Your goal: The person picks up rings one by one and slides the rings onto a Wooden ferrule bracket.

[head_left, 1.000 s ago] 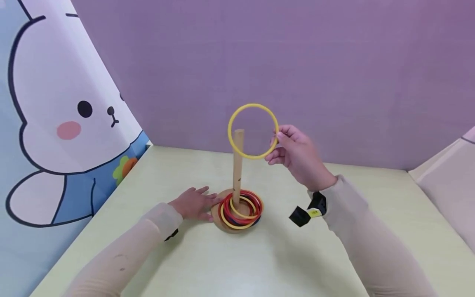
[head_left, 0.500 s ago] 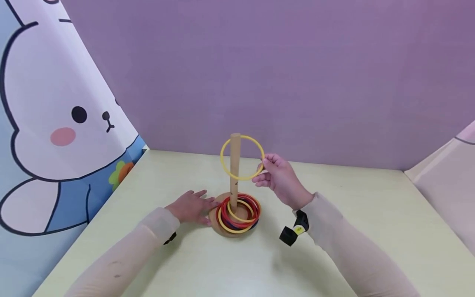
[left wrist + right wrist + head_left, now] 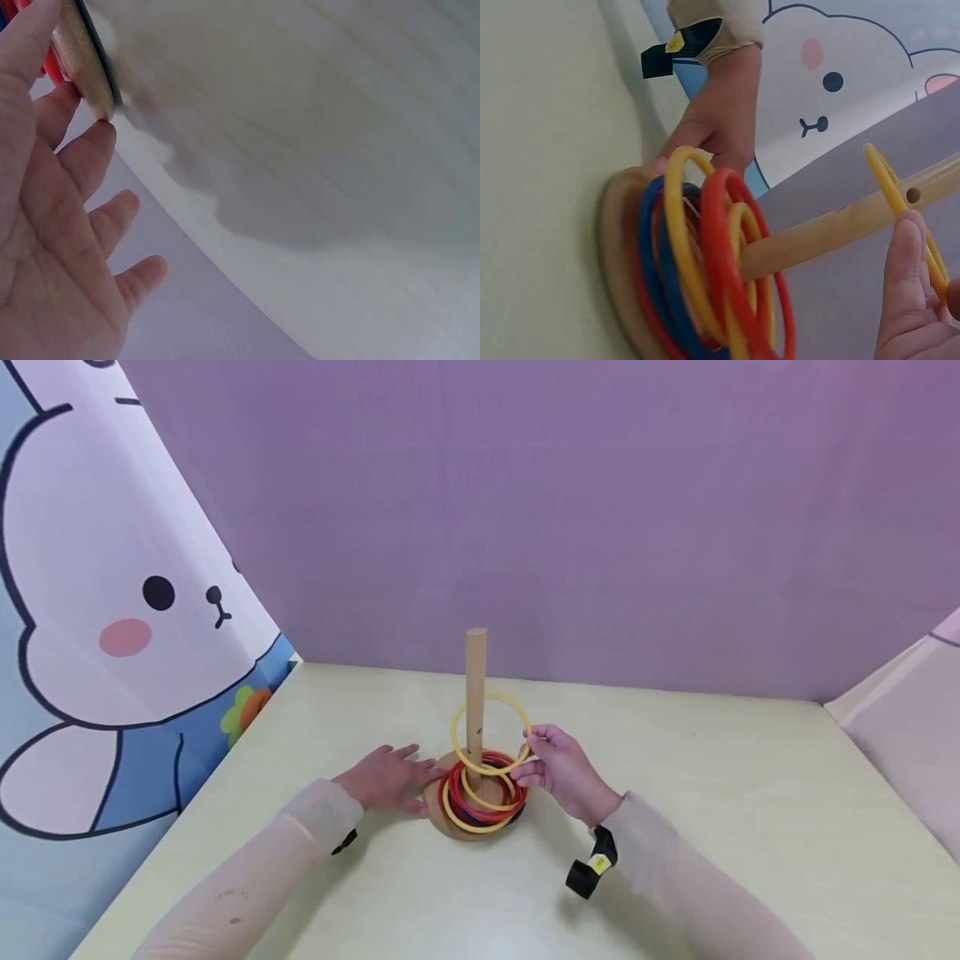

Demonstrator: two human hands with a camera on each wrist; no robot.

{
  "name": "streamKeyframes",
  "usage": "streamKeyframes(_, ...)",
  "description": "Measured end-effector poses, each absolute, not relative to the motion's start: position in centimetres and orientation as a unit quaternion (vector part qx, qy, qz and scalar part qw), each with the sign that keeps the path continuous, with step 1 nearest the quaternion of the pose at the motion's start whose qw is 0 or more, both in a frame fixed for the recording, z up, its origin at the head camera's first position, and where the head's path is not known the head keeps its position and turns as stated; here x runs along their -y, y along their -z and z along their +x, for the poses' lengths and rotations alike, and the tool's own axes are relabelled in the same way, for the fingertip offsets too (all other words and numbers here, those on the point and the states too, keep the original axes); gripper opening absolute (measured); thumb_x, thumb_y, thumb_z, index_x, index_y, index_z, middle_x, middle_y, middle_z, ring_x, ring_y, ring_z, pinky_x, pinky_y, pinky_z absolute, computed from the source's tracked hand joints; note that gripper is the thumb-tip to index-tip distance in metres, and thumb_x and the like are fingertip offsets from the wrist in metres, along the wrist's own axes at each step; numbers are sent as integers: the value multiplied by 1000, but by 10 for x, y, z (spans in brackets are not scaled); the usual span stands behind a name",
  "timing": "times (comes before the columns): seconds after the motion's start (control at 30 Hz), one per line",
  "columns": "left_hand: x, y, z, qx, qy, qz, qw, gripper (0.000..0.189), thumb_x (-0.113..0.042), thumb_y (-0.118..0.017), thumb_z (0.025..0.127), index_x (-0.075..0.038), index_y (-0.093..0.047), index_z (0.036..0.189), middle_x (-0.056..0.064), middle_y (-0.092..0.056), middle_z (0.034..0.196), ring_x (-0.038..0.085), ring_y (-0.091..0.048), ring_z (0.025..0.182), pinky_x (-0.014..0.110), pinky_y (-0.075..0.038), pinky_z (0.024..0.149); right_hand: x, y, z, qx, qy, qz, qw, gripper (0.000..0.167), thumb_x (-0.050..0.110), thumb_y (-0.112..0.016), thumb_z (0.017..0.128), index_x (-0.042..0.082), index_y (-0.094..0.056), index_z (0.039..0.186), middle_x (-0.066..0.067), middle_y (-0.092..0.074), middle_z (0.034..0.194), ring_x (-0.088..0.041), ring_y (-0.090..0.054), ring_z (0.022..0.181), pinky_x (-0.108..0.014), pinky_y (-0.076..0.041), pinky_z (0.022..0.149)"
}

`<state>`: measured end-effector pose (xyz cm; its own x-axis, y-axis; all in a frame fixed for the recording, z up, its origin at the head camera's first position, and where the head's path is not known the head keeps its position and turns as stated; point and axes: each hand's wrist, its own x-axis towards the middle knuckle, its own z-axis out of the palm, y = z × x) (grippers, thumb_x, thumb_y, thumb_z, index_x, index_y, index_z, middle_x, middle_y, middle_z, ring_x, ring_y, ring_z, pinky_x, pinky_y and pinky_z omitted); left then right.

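Observation:
A wooden post (image 3: 476, 681) stands upright on a round wooden base (image 3: 433, 797). Several red, yellow and blue rings (image 3: 716, 225) lie loosely stacked around its foot. My right hand (image 3: 564, 774) pinches a yellow ring (image 3: 885, 176) by its right side, between thumb and fingers. That ring encircles the post partway down, tilted, a little above the stack. With fingers spread, my left hand (image 3: 386, 779) rests at the left edge of the base; in the left wrist view its fingertips (image 3: 101, 135) touch the base's rim.
The pale table (image 3: 360, 893) runs back to a purple wall panel (image 3: 600, 527). A panel with a cartoon rabbit (image 3: 90, 568) stands along the left, and another pale panel (image 3: 907, 727) along the right.
My right hand has lowered the yellow ring from beside the post's top to partway down, the ring now around the post. The left hand has stayed at the base.

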<state>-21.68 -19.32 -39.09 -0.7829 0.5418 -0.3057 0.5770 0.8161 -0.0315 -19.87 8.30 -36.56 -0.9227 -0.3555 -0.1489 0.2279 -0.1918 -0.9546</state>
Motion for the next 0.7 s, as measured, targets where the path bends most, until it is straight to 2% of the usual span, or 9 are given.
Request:
streamKeyframes(0.2,190,391,-216,-940,62,298,151,63,-48,-63,88,-22,-47,144,4,-47,145,38,-33,136,59,-33,103,-88,383,-191,-612,766,-41,192,18,9,-31,105,-4,-38,114,-9,-50,90,-10,-63,64,-21,-54,63)
streamKeyframes(0.37,191,391,-215,-944,50,285,160,65,-48,-65,87,-22,-47,143,4,-47,144,38,-32,137,59,-32,104,-91,395,-187,-621,750,-56,219,21,8,-31,105,-8,-36,118,-12,-53,91,-11,-64,66,-21,-54,64)
streamKeyframes(0.7,192,386,-213,-945,50,286,150,64,-47,-65,87,-19,-48,142,5,-48,143,38,-33,136,59,-32,103,-92,405,-188,-637,732,-60,235,23,8,-35,104,-9,-36,119,-10,-54,89,-10,-63,64,-21,-54,63)
